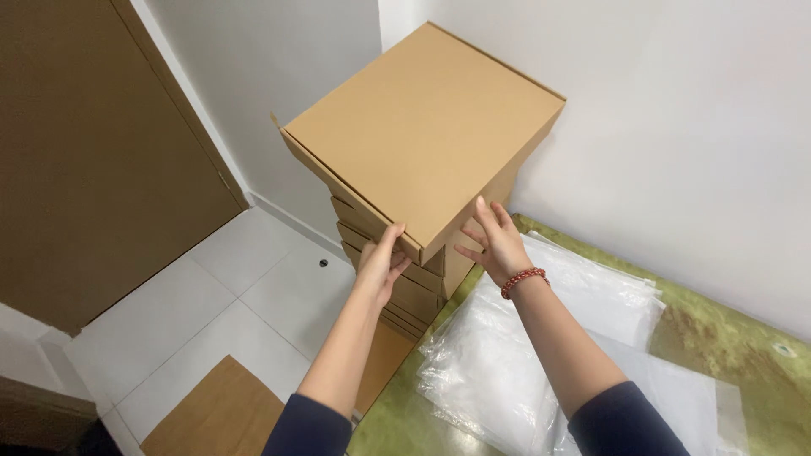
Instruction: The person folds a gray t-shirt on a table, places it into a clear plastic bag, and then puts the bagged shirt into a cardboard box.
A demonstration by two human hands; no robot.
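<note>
I am settling the top cardboard box (422,127) onto the stack of boxes (405,283) at frame centre, my left hand (380,263) and right hand (498,245) pressing open-fingered against its near corner, while flat cardboard sheets (221,409) are lying unfolded at lower left.

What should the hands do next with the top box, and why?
Probably nudge the top box straight. It sits twisted on the stack of boxes, corners overhanging, and the left hand and right hand already touch its near corner.

A flat brown cardboard box (422,127) on top of a tall stack of boxes (405,283).
The top box is closed and sits a bit crooked. Its near corner is just above the fingers (390,241) on one side and touches the fingers (490,221) on the other.
</note>
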